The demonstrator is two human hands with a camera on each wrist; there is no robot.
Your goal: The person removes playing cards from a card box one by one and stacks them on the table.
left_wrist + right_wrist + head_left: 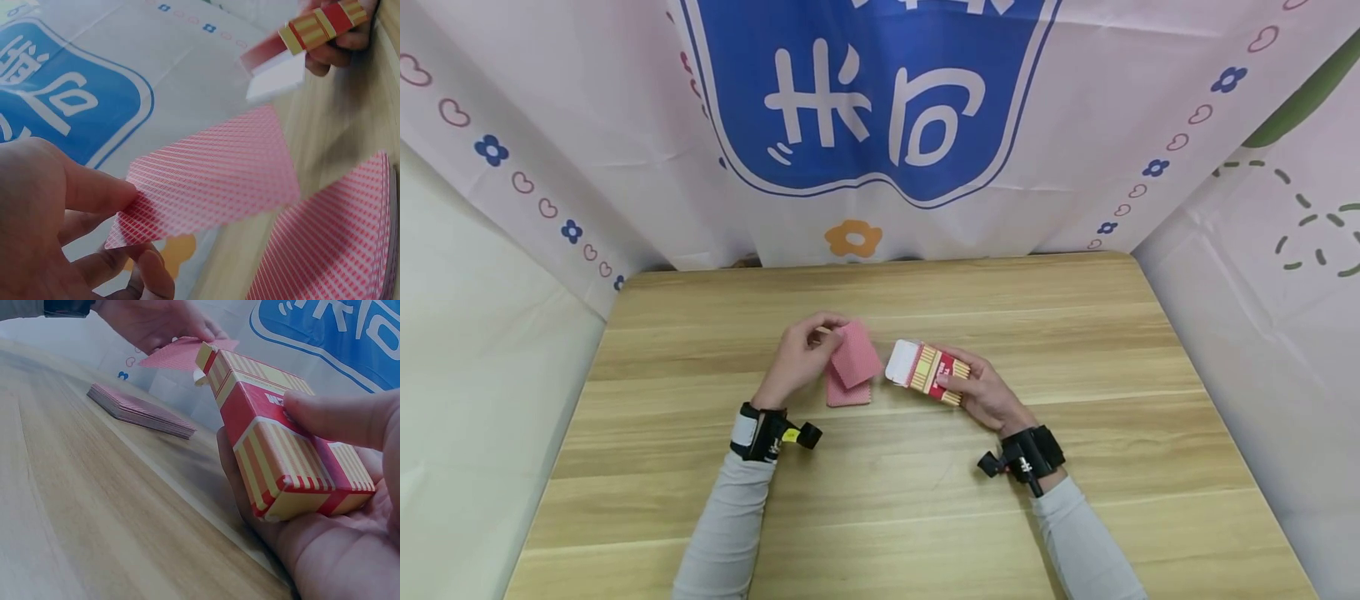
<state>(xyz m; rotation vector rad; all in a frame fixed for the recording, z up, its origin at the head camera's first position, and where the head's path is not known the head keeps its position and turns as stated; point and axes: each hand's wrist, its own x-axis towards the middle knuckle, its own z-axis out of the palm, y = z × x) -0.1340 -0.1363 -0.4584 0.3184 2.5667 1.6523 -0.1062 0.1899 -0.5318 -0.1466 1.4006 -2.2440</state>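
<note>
My left hand (801,354) pinches a playing card (857,354) by one corner, between thumb and fingers. Its pink checked back faces up, and in the left wrist view the card (212,175) looks thin, lifted off the table. Below it lies a stack of cards (850,396) with the same back, partly covered by the raised card in the head view. My right hand (988,396) holds a striped red and yellow card box (942,373), thumb on its top face. The box's white flap (901,360) stands out toward the left hand, and a pink strip shows at the mouth.
The wooden table (895,500) reaches back to a hanging white cloth (715,225) with a blue emblem. Pale cloth walls stand to the left and right. Each wrist wears a black strap (1033,454) with a small camera mount.
</note>
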